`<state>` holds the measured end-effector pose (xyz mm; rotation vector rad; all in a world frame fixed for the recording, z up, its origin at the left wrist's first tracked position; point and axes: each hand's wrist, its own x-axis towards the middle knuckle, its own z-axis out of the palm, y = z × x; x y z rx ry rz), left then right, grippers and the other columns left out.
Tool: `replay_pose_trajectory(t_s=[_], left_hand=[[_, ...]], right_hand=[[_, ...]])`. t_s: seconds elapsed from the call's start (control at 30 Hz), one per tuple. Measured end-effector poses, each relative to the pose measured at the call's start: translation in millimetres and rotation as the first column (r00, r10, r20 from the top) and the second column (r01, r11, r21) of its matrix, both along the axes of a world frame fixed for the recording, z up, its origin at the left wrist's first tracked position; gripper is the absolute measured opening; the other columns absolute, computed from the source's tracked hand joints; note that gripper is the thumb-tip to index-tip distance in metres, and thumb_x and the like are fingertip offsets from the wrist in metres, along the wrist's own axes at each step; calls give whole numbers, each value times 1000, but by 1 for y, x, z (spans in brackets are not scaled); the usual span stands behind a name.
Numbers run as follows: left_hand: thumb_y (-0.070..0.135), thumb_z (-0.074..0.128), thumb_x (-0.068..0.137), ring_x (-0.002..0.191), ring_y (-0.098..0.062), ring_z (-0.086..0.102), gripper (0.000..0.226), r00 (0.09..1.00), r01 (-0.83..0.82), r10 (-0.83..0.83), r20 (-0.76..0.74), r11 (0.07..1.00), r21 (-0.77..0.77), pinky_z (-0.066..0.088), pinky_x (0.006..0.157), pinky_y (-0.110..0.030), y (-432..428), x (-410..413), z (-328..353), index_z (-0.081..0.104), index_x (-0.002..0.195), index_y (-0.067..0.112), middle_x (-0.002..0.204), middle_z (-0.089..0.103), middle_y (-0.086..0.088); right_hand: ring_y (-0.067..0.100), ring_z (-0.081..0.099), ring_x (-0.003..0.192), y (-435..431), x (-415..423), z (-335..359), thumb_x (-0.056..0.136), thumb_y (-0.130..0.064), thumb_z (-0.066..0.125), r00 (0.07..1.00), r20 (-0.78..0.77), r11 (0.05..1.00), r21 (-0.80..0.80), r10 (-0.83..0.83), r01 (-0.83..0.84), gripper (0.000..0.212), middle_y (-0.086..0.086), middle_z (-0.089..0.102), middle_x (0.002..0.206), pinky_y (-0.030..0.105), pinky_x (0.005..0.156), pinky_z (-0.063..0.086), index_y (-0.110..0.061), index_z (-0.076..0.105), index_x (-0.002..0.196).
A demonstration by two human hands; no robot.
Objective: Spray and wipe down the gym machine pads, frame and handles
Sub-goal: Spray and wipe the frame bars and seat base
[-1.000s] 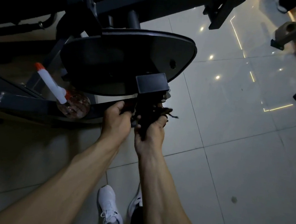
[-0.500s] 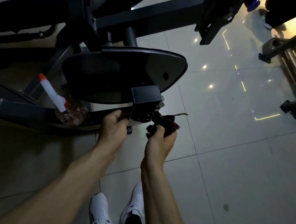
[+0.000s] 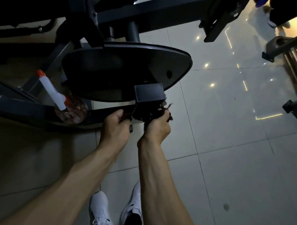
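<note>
A dark oval seat pad (image 3: 122,73) on a grey machine frame (image 3: 150,9) fills the upper middle. A square frame end (image 3: 148,94) juts out below the pad's front edge. My left hand (image 3: 115,125) grips one end of a dark cloth (image 3: 149,115) just left of that frame end. My right hand (image 3: 158,127) grips the other end on the right side. The cloth is wrapped under and around the frame end and is largely lost in shadow. A spray bottle (image 3: 68,107) with a white and orange head stands on the frame's base rail at the left.
Pale glossy floor tiles (image 3: 230,156) spread out to the right and below. My white shoes (image 3: 102,211) stand at the bottom. Another machine's bars (image 3: 294,54) rise at the far right. A frame foot (image 3: 217,24) sits on the floor beyond the pad.
My right hand, which had pulled the cloth out to the right half a second ago, has come back in against the frame end. My left hand has kept its grip.
</note>
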<state>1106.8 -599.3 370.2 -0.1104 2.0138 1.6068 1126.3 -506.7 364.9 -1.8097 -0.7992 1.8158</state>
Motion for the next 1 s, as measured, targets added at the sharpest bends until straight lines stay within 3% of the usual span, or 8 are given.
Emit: replay_pose_trajectory(t_s=[0.1, 0.23, 0.37, 0.5, 0.6, 0.73, 0.9, 1.0], left_hand=[[-6, 51, 97, 65, 10, 61, 43, 1000, 8, -8, -10, 1000, 19, 44, 62, -7, -2, -4, 2, 68, 84, 30, 67, 67, 25], [-5, 51, 99, 72, 14, 59, 45, 997, -75, 75, 33, 997, -1, 39, 64, 1, -4, -6, 10, 69, 89, 35, 77, 67, 27], [-3, 48, 100, 98, -8, 59, 39, 936, -306, 318, 148, 947, -97, 42, 82, -15, -3, -4, 16, 67, 129, 14, 118, 64, 3], [-4, 44, 99, 114, -19, 62, 41, 904, -354, 375, 205, 926, -131, 49, 103, -32, -5, -5, 31, 72, 120, 17, 125, 68, -3], [-8, 42, 99, 94, -11, 65, 40, 898, -369, 379, 224, 925, -87, 49, 79, -19, -6, -5, 46, 72, 117, 12, 108, 70, 0], [-4, 47, 97, 100, -14, 65, 39, 898, -338, 345, 273, 938, -74, 53, 90, -28, -5, -2, 61, 75, 110, 20, 116, 71, -1], [1, 53, 98, 94, -8, 65, 31, 890, -299, 284, 357, 954, -14, 54, 89, -29, -4, 17, 87, 72, 92, 25, 114, 74, -2], [14, 55, 104, 96, -13, 64, 15, 872, -314, 258, 417, 947, 70, 52, 80, -28, -19, 17, 117, 70, 109, 18, 121, 71, -5]], right_hand=[[27, 71, 75, -8, 3, 1, 99, -40, 56, 979, -180, 962, -272, -90, 38, 35, 11, 78, 95, 28, 52, 53, -9, 72, 105], [25, 74, 88, 4, 1, 11, 98, -37, 61, 954, -253, 868, -497, -162, 16, 34, 4, 78, 105, 30, 55, 59, -15, 74, 120], [31, 72, 99, 6, -4, 32, 100, -34, 62, 961, -218, 779, -627, -171, -4, 33, 10, 77, 110, 43, 67, 66, -13, 73, 122], [39, 71, 102, 10, -3, 60, 99, -21, 63, 940, -213, 675, -738, -266, 23, 26, 14, 76, 111, 44, 80, 65, -5, 75, 115], [42, 71, 97, 20, -1, 80, 99, -22, 62, 950, -199, 688, -725, -241, 23, 27, 19, 76, 102, 45, 83, 64, -1, 77, 105], [38, 69, 113, 46, 4, 106, 101, -16, 59, 981, -192, 767, -629, 2, -125, 31, 23, 74, 108, 39, 93, 60, 6, 78, 89], [25, 74, 63, 68, 10, 131, 105, -14, 54, 936, -248, 840, -426, 248, -335, 23, 14, 77, 89, 33, 48, 61, -6, 74, 112], [23, 73, 62, 49, 22, 152, 105, -14, 53, 921, -263, 895, -268, 289, -358, 21, 15, 75, 81, 28, 52, 59, -4, 71, 105]])
